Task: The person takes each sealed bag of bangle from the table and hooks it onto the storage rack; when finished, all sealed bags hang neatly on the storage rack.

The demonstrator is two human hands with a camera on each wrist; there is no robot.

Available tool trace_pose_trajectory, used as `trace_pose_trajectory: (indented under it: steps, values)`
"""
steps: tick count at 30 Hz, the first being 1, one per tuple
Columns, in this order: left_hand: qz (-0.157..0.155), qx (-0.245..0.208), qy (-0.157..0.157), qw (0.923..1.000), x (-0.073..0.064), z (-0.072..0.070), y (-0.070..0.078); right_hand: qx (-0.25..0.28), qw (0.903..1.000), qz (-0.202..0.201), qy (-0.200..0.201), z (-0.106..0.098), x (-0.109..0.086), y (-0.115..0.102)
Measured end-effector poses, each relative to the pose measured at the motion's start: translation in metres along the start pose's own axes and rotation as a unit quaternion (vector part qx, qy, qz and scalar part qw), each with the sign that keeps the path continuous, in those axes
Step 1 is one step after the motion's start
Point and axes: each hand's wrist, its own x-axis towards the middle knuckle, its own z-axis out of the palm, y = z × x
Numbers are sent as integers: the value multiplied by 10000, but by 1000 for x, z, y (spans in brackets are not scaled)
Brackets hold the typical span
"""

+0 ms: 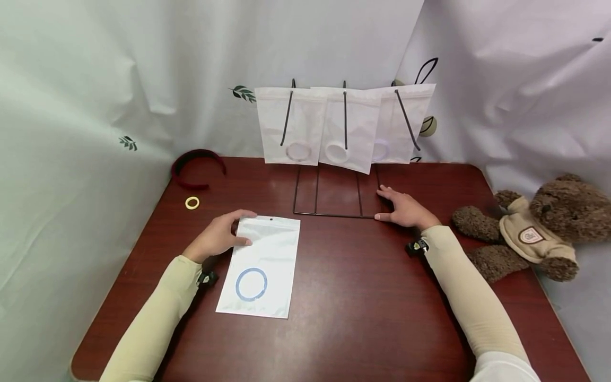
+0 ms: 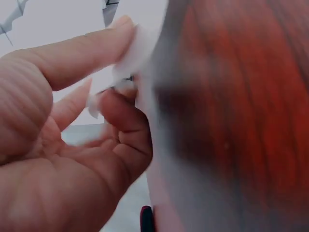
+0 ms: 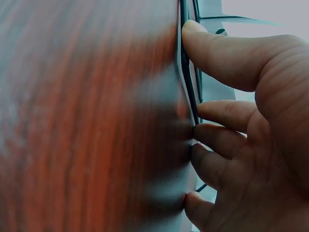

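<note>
A white zip bag (image 1: 264, 249) lies on the table, a blue ring (image 1: 251, 284) showing through its lower part. My left hand (image 1: 220, 233) pinches it at its upper left, with the thumb over the front; the left wrist view shows bent fingers at the bag's edge. To the right, my right hand (image 1: 406, 208) rests spread at the front right corner of a black wire rack (image 1: 334, 215). In the right wrist view the thumb touches the rack's dark wire and the fingertips sit on the table. Three white bags (image 1: 291, 119) hang from the rack's hooks, rings faintly visible inside.
A dark red headband (image 1: 198, 152) and a yellow ring (image 1: 192, 202) lie at the back left of the table (image 1: 334, 329). On the right edge a brown teddy bear (image 1: 530, 233) lies in a beige top. White cloth (image 1: 205, 69) hangs behind and on both sides.
</note>
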Motion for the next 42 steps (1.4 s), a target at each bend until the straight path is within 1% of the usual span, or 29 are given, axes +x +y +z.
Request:
trace_pose_trajectory:
  steps: [3,7,12,16,18,22,25,28,31,33,37,42]
  values:
    - [95,-417,63,9991,0,-3,2,25,10000,23,-1,0,-1,-1]
    - [74,-855,173,9962,3,-6,9,56,10000,39,5,0,-1,-1]
    - [110,-1120,641,9916,7,-5,19,50,10000,24,11,-1,-1,0]
    - [215,-1270,1019,9864,10,-6,27,34,10000,8,1,-2,-2,-1]
    - [298,-1353,1196,9831,11,-8,32,42,10000,-8,1,-3,-2,-1]
    - [562,-1584,1421,9755,14,-12,40,50,10000,-29,2,-3,-1,-1]
    - [772,-1766,1473,9701,15,-16,46,49,10000,-32,3,-3,0,0]
    - [906,-1951,1448,9658,16,-20,53,58,10000,-32,11,-4,-1,0]
    - [1022,-2086,1418,9623,18,-23,63,61,10000,-41,34,-4,0,0]
    - [1133,-2189,1434,9585,19,-25,70,75,9999,-44,65,-3,0,0]
    - [1460,-2379,1520,9481,21,-29,83,115,9999,-27,82,-2,0,1]
    - [1759,-2588,1620,9359,20,-33,96,169,9998,-32,46,0,-2,0]
